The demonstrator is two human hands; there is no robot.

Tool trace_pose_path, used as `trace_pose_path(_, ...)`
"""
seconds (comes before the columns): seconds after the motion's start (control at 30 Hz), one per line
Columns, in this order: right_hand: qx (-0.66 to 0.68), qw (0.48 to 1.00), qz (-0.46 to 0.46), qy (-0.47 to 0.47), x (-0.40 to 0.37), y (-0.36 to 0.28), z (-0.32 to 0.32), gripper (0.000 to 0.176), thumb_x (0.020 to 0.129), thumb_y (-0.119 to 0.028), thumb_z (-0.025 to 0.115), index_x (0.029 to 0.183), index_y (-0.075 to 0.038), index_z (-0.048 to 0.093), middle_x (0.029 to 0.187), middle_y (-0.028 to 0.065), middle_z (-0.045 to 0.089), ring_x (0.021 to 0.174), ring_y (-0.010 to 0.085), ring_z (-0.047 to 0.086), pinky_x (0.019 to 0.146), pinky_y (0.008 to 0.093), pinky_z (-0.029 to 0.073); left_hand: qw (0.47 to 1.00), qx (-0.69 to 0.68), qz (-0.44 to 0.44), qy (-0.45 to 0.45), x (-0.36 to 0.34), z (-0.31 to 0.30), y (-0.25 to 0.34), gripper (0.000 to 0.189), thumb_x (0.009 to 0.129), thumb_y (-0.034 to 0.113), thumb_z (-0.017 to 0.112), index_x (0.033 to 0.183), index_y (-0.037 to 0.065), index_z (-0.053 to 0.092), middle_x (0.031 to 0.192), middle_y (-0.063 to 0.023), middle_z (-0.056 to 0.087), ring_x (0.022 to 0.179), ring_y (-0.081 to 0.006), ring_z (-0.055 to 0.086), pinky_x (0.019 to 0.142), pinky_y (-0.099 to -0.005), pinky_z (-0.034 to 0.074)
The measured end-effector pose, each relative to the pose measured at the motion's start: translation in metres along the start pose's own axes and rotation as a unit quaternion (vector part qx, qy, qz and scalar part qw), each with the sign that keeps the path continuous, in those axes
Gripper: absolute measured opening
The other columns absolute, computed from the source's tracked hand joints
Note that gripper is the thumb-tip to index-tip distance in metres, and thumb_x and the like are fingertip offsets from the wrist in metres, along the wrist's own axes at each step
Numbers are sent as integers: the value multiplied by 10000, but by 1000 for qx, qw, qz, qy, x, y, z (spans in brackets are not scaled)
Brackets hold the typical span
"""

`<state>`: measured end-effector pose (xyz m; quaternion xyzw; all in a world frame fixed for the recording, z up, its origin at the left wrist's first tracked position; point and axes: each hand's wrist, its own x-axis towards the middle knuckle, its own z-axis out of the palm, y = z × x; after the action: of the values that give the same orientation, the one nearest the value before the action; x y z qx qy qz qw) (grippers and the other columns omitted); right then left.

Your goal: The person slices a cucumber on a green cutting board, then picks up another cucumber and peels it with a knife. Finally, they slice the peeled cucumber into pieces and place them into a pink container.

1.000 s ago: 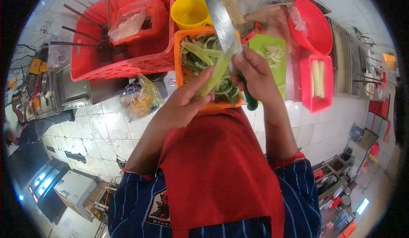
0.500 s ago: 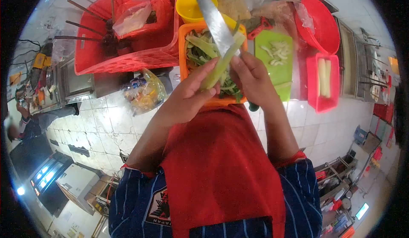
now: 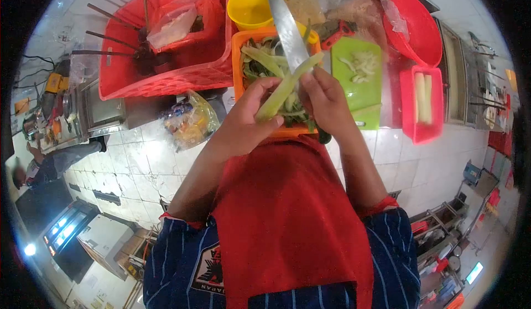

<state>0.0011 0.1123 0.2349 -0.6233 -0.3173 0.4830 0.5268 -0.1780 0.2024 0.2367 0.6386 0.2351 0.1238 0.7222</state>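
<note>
My left hand (image 3: 248,110) is wrapped round a long pale green vegetable stalk (image 3: 279,98), which slants up to the right. My right hand (image 3: 326,99) holds a large kitchen knife (image 3: 287,27), its broad blade pointing away from me and crossing the stalk's upper end. The knife's handle is hidden in the right fist. Both hands are over an orange basket (image 3: 238,60) holding green peelings (image 3: 260,60) and leaves. Just right of the right hand lies a green cutting board (image 3: 343,57) with pale cut pieces (image 3: 363,67) on it.
A pink tub (image 3: 408,104) at the right holds pale peeled stalks (image 3: 424,99). Behind stand a yellow bowl (image 3: 249,8) and a red basin (image 3: 426,27). A big red crate (image 3: 182,79) and a filled plastic bag (image 3: 191,122) are at the left. Another person (image 3: 52,162) is at the far left.
The knife blade has shifted slightly right and down over the stalk. Both hands keep their holds and have moved only a little. The whole view has shifted slightly.
</note>
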Motion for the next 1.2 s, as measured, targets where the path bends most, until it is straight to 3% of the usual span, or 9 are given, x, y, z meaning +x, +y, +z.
trace_pose_path(0.1, 44, 999, 20, 17, 0, -6, 1, 286, 1050, -243, 489, 859, -33, 527, 705, -18, 484, 625, 80, 439, 563, 261, 388, 999, -45, 2, 14, 1, 3, -2, 684, 854, -15, 593, 1476, -14, 309, 1343, -95, 502, 1211, -164, 506, 1048, -318, 390)
trace_pose_path(0.17, 59, 998, 32, 7, 0, -5, 1, 271, 1047, -240, 493, 871, -37, 534, 712, -27, 485, 632, 73, 443, 566, 253, 387, 989, -135, -52, 17, 1, 5, 0, 692, 844, -54, 572, 1485, -21, 315, 1391, -104, 494, 1274, -175, 490, 1086, -320, 374)
trace_pose_path(0.5, -21, 1000, -4, -18, -1, 13, 13, 280, 1040, -211, 490, 875, 6, 555, 762, 24, 569, 702, 117, 519, 648, 297, 461, 977, -201, -65, 23, 13, 6, -9, 649, 874, -75, 529, 1484, -28, 311, 1395, -90, 495, 1255, -164, 510, 1040, -304, 414)
trace_pose_path(0.7, -51, 998, 17, -27, 0, 12, 14, 290, 1036, -224, 497, 869, 5, 555, 737, 31, 568, 697, 111, 507, 641, 289, 452, 963, -266, -42, 35, 18, 9, -10, 665, 837, -75, 535, 1470, -31, 340, 1394, -98, 510, 1268, -177, 505, 1091, -327, 379)
trace_pose_path(0.8, 7, 999, 10, 31, 4, 15, 8, 294, 1037, -234, 498, 867, 1, 552, 716, 24, 555, 666, 107, 495, 617, 284, 441, 963, -262, -51, 36, 16, 9, -19, 671, 856, -98, 533, 1487, -26, 316, 1429, -89, 479, 1277, -172, 500, 1067, -326, 407)
trace_pose_path(0.87, -21, 995, 27, 89, 9, 6, -1, 303, 1040, -245, 498, 855, -10, 542, 699, 10, 534, 648, 86, 471, 586, 267, 416, 961, -273, -30, 27, 14, 10, -22, 699, 853, -23, 609, 1485, -36, 310, 1449, -122, 471, 1345, -208, 456, 1148, -375, 346)
trace_pose_path(0.9, 9, 995, -27, 94, 12, 10, -3, 279, 1043, -251, 489, 828, -76, 522, 615, -34, 473, 486, 48, 407, 432, 225, 320, 961, -274, -30, 26, 14, 10, -21, 699, 853, -23, 609, 1485, -36, 310, 1449, -122, 471, 1345, -208, 456, 1148, -375, 346)
trace_pose_path(1.1, 38, 995, -1, 95, 13, -3, -13, 275, 1042, -237, 489, 816, -83, 517, 599, -30, 468, 456, 57, 407, 421, 230, 330, 957, -288, -20, -19, 14, 11, -11, 761, 851, 3, 630, 1516, -19, 260, 1525, -145, 382, 1417, -248, 379, 1182, -441, 300)
trace_pose_path(1.2, 25, 995, 30, 90, 8, -14, -11, 293, 1044, -277, 501, 866, -47, 534, 679, -35, 497, 576, 59, 418, 518, 238, 352, 953, -299, -2, -39, 14, 11, -9, 798, 820, -138, 511, 1549, 37, 236, 1534, -108, 369, 1366, -197, 433, 1150, -366, 359)
